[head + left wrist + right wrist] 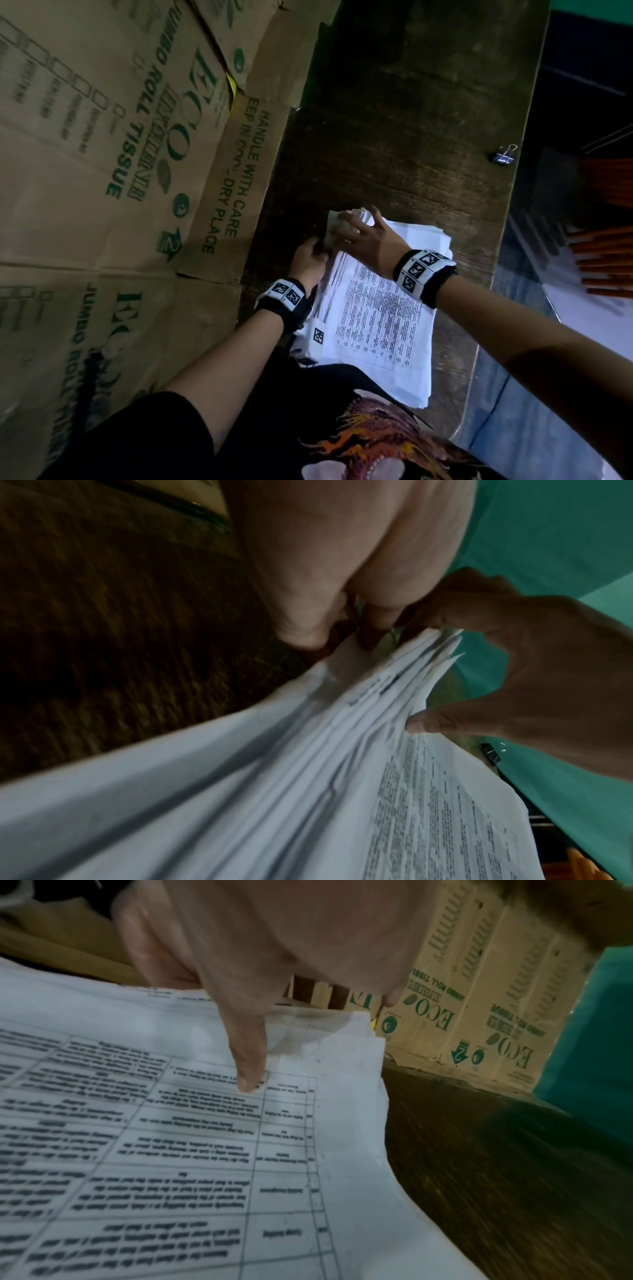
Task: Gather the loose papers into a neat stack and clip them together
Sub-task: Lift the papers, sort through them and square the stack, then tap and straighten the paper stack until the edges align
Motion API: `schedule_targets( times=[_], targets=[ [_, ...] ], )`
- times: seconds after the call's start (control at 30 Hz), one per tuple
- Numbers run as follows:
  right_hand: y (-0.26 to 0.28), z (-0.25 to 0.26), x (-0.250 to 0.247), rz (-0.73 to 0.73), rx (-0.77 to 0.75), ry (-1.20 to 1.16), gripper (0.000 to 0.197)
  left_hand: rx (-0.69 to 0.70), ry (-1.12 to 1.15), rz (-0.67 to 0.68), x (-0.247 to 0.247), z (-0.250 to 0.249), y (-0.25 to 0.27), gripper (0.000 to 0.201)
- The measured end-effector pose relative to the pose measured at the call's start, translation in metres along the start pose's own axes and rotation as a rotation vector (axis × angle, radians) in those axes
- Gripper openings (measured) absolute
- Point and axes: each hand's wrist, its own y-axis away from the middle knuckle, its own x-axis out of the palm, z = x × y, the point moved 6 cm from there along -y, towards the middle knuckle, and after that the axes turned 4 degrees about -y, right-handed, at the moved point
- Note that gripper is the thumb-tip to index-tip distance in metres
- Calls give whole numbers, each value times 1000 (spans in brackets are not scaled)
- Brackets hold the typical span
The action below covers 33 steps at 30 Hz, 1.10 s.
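Papers [376,315] lie gathered on the bench [411,137], edges still fanned; left hand [308,257] and right hand [366,236] curl fingers round the far corner. Clip [503,156] waits unused, well apart.

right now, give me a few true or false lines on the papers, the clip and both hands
1. The binder clip is already clamped on the papers. False: it lies apart on the wooden table, near its far right edge.
2. The left hand holds the stack's far left corner. True.
3. The right hand holds the clip. False: its grip is on the papers' far edge.
4. The top sheet shows a printed table. True.
5. Cardboard boxes stand left of the table. True.
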Motion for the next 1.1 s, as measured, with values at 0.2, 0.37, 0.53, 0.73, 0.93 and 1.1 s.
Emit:
schedule_targets(
  times=[0.2, 0.37, 0.53, 0.73, 0.93, 1.1],
  targets=[
    [-1, 1, -1, 25, -33, 27, 24, 5, -53, -42, 3, 1, -3, 14],
    [7, 1, -3, -72, -46, 27, 27, 82, -48, 120, 9, -7, 7, 27],
    [23, 1, -10, -61, -32, 14, 23, 89, -140, 186, 20, 0, 15, 28],
    [49, 1, -7, 78, -5, 19, 24, 43, -181, 253, 37, 9, 28, 29],
    [49, -5, -18, 169, 6, -53, 31, 146, -189, 116, 10, -15, 32, 18],
    [38, -3, -24, 233, -22, -149, 18, 201, -10, -115, -60, -61, 41, 26]
  ],
)
